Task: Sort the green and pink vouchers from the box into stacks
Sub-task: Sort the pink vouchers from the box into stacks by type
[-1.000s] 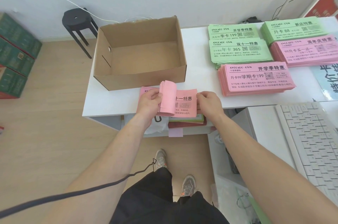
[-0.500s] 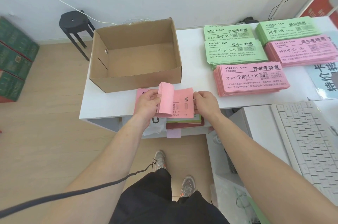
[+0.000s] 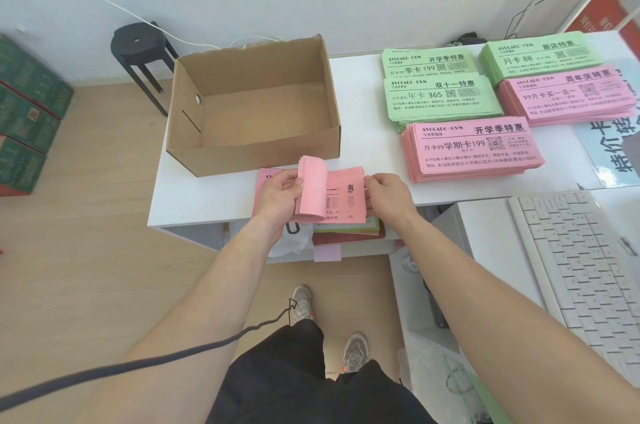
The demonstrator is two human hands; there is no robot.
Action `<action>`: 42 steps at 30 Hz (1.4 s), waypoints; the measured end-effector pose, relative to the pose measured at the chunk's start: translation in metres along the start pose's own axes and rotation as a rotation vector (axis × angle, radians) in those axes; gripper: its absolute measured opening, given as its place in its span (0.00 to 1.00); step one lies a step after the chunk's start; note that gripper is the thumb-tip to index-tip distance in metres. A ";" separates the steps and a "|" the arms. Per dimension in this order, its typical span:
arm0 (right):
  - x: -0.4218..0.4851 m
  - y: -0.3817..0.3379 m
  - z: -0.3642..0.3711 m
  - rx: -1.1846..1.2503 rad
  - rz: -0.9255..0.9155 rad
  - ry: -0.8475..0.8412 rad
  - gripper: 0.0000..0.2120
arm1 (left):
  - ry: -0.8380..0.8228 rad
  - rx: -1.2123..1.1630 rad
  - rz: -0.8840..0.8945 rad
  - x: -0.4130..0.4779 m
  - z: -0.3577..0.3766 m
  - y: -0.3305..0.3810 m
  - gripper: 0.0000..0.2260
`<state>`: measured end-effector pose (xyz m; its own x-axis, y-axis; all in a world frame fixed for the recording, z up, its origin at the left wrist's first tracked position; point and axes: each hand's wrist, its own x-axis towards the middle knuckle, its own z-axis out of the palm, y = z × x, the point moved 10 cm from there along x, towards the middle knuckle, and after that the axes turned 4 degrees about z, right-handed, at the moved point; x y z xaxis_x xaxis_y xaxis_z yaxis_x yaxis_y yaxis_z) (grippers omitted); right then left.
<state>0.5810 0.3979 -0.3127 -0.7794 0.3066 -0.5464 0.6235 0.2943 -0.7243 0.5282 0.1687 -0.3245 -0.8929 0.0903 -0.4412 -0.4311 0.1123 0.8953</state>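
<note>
At the near edge of the worktop [image 3: 194, 195], just before the empty-looking box [image 3: 252, 149], the left grip [image 3: 282, 193] curls round a bent-over wad of the pink vouchers [image 3: 346, 195] while the right grip [image 3: 386, 195] pinches their right end — seemingly leafing through to check the print before stacking.

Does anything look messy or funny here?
Only a little. The pink wad at the table edge is bent: the left hand curls its top sheets back while the right hand pinches the other end.
</note>
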 end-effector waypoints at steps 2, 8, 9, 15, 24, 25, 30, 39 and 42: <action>0.000 0.000 0.000 0.006 -0.001 0.001 0.18 | 0.006 0.008 -0.002 0.000 -0.002 0.000 0.08; -0.004 -0.002 0.003 0.080 0.011 -0.034 0.09 | 0.061 0.119 0.033 -0.008 -0.007 0.014 0.08; -0.005 -0.002 0.005 0.106 0.020 -0.049 0.09 | 0.090 0.159 0.059 -0.011 -0.009 0.019 0.07; -0.017 -0.017 0.017 0.249 -0.004 -0.186 0.10 | 0.093 0.338 0.253 -0.026 -0.001 0.046 0.13; -0.003 -0.011 0.010 0.017 -0.001 -0.071 0.06 | 0.132 0.421 0.342 -0.028 -0.013 0.065 0.14; -0.003 -0.010 0.011 -0.033 -0.012 -0.078 0.04 | 0.136 0.436 0.354 -0.028 -0.019 0.069 0.14; -0.003 -0.011 0.010 -0.141 -0.013 -0.064 0.08 | 0.146 0.458 0.346 -0.026 -0.058 0.083 0.13; -0.008 -0.014 0.011 -0.029 -0.002 -0.071 0.07 | 0.120 0.099 0.036 -0.030 -0.046 0.041 0.10; -0.009 -0.009 0.010 -0.021 0.014 -0.067 0.09 | 0.057 -0.048 -0.027 -0.031 -0.027 0.029 0.07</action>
<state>0.5820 0.3830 -0.3054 -0.7726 0.2495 -0.5838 0.6349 0.3098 -0.7078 0.5403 0.1422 -0.2833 -0.8862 0.0313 -0.4623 -0.4596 0.0663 0.8856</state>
